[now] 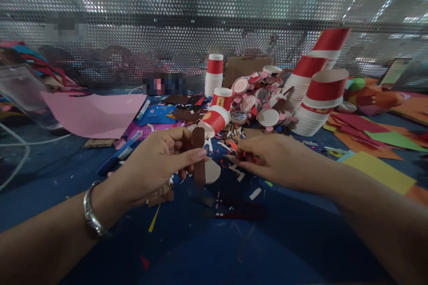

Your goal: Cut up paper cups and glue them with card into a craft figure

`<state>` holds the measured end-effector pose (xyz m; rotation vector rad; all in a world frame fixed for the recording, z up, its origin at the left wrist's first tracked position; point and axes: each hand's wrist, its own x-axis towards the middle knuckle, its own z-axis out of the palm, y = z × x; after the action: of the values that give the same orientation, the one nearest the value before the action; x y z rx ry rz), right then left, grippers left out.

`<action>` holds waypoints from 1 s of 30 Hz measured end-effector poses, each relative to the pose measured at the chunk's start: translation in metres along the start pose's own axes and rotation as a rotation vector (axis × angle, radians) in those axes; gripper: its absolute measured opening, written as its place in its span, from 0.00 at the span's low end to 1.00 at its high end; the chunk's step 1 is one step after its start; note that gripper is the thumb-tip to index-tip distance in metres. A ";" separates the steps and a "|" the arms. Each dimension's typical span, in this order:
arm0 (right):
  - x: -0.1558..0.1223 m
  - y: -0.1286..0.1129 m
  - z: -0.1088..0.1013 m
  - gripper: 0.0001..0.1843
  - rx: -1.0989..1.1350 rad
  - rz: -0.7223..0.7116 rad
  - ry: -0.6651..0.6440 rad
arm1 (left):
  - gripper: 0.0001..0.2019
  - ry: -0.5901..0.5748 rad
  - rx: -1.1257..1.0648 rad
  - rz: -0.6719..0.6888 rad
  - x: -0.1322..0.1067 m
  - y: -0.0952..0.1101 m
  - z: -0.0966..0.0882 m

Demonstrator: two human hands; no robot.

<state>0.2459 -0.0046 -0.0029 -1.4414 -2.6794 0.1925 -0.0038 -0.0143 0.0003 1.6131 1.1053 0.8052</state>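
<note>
My left hand (160,160) is closed in a pinch on a brown paper strip (199,160) that hangs upright above the blue table (207,249). A silver bracelet (91,213) sits on that wrist. My right hand (270,156) reaches to the left, low over the table, fingers curled onto small paper scraps (239,171); something small and red shows under its fingers. A white paper disc (212,171) lies between the two hands. Dark scissors (237,211) lie on the table just in front of the hands.
Red-and-white paper cups stand behind: a tipped one (216,120), stacks (214,75) and a tall leaning stack (317,93). Cut cup bottoms (261,102) are piled near a cardboard box (247,67). Pink paper (96,113) lies left, coloured sheets (377,142) right. A perforated metal screen (214,22) backs the table.
</note>
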 end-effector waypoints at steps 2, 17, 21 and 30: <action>0.000 -0.001 0.000 0.08 -0.012 -0.007 -0.017 | 0.07 0.000 -0.002 -0.012 0.000 0.000 0.000; -0.005 -0.007 -0.006 0.06 0.195 0.023 0.193 | 0.08 0.020 0.041 0.044 0.001 -0.004 0.000; -0.007 -0.013 -0.007 0.07 0.346 -0.040 0.321 | 0.06 0.008 0.074 0.042 0.000 -0.006 0.002; -0.014 -0.027 -0.004 0.09 0.562 -0.148 0.361 | 0.08 -0.003 0.196 0.019 -0.003 -0.008 0.004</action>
<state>0.2322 -0.0308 0.0052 -0.9913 -2.1814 0.5602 -0.0033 -0.0180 -0.0082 1.7886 1.1985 0.7246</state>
